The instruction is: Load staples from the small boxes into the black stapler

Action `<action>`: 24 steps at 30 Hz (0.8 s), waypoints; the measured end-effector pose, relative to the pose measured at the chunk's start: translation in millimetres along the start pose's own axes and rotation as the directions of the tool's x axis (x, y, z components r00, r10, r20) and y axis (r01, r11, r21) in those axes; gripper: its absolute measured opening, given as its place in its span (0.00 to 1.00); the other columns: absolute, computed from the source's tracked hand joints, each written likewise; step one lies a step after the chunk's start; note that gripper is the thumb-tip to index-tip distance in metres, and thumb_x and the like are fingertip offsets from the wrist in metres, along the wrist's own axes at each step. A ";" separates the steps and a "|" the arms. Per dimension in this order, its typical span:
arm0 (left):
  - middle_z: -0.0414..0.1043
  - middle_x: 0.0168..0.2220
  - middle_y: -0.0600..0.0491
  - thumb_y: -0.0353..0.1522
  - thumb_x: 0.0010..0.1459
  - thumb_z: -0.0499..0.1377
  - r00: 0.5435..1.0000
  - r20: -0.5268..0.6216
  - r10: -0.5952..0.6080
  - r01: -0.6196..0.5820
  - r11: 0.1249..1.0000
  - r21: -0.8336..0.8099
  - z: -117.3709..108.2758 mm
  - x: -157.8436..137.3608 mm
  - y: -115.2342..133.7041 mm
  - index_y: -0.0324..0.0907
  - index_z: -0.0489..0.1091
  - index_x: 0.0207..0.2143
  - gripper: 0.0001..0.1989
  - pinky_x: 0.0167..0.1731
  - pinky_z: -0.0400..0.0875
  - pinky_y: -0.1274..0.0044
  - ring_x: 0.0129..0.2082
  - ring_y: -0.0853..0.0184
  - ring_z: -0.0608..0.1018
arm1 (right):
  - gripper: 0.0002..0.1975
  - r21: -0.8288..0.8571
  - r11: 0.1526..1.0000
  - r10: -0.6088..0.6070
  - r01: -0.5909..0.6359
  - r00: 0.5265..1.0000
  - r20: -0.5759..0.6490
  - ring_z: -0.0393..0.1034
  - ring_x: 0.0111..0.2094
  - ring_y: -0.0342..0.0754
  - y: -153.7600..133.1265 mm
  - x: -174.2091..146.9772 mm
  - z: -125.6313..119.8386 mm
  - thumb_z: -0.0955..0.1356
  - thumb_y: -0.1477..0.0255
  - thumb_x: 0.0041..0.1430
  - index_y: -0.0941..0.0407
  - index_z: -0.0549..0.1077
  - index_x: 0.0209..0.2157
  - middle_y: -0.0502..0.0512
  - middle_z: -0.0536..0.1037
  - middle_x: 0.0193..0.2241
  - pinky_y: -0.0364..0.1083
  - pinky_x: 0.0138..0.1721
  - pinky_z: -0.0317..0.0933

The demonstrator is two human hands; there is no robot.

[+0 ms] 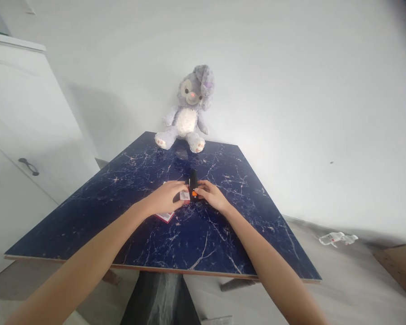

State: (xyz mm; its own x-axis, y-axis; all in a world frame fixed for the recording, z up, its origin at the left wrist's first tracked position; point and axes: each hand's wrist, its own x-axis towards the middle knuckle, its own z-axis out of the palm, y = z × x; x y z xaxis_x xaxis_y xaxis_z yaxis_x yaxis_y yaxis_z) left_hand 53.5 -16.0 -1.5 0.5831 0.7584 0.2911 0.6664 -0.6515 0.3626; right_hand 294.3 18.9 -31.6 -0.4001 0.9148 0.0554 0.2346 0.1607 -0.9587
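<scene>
- A white cabinet (23, 104) with a dark handle (29, 166) stood at nine o'clock from the black item, twelve being straight ahead of the person.
- The blue, white-veined table (98, 212) began just beyond it and ran under both hands.
- A flat red-and-white piece (165, 217) lay on the table at eight o'clock, partly under the left hand.
- The left hand (167, 196) was curled narrow, thumb and fingers around a small red-and-white box (185, 197), just beside the black item at about eight o'clock.
- A grey plush toy (186, 122) sat at twelve o'clock, on the far edge.
- The black item (193, 178), with an orange patch (194, 193), was between the hands.
- The right hand (212, 195) held the black item from three o'clock, thumb by the orange patch.
- Clear plastic bottles (334, 238) lay on the floor at four o'clock, brown cardboard (401, 268) farther out.
</scene>
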 end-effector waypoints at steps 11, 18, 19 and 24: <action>0.63 0.64 0.45 0.49 0.55 0.62 0.999 -0.016 -0.045 0.046 0.997 0.067 5.7 -0.3 -11.6 0.50 0.55 0.68 0.41 0.59 0.60 0.58 0.65 0.45 0.60 | 0.19 0.030 1.000 0.009 -0.008 1.000 -0.017 0.75 0.34 0.46 3.6 1.6 0.1 0.71 0.61 0.58 0.54 0.69 0.48 0.54 0.79 0.38 0.48 0.40 0.71; 0.78 0.43 0.48 0.54 0.50 0.62 0.982 0.057 -0.181 0.179 0.983 0.032 -41.4 -9.4 -2.2 0.50 0.74 0.46 0.26 0.39 0.69 0.69 0.41 0.55 0.79 | 0.21 -0.047 0.999 -0.027 0.028 1.000 0.009 0.74 0.33 0.45 1.5 0.0 -1.6 0.70 0.60 0.60 0.53 0.67 0.52 0.53 0.79 0.39 0.47 0.40 0.69; 0.78 0.37 0.49 0.55 0.49 0.63 0.971 0.083 -0.226 0.223 0.974 0.045 -43.6 -11.8 0.7 0.50 0.75 0.41 0.24 0.34 0.68 0.71 0.34 0.57 0.79 | 0.21 -0.049 0.998 -0.027 0.028 1.000 0.013 0.74 0.33 0.45 1.3 -0.1 -1.8 0.70 0.60 0.60 0.53 0.67 0.52 0.53 0.79 0.39 0.47 0.39 0.69; 0.75 0.30 0.48 0.53 0.41 0.66 0.906 0.149 -0.395 0.366 0.911 0.191 -31.9 -22.1 18.3 0.46 0.73 0.34 0.24 0.27 0.63 0.72 0.27 0.56 0.76 | 0.21 -0.046 0.999 -0.001 0.001 1.000 0.015 0.74 0.32 0.44 -1.3 -0.4 -1.9 0.70 0.61 0.60 0.53 0.67 0.53 0.53 0.78 0.40 0.47 0.39 0.69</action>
State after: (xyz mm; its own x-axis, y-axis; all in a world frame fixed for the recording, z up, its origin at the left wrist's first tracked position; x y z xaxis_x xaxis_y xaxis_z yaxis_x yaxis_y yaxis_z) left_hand 38.0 -44.1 26.9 0.3344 0.9424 -0.0113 0.9091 -0.3194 0.2675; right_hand 295.7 19.1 -29.9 -0.4132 0.9092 0.0519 0.2750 0.1789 -0.9447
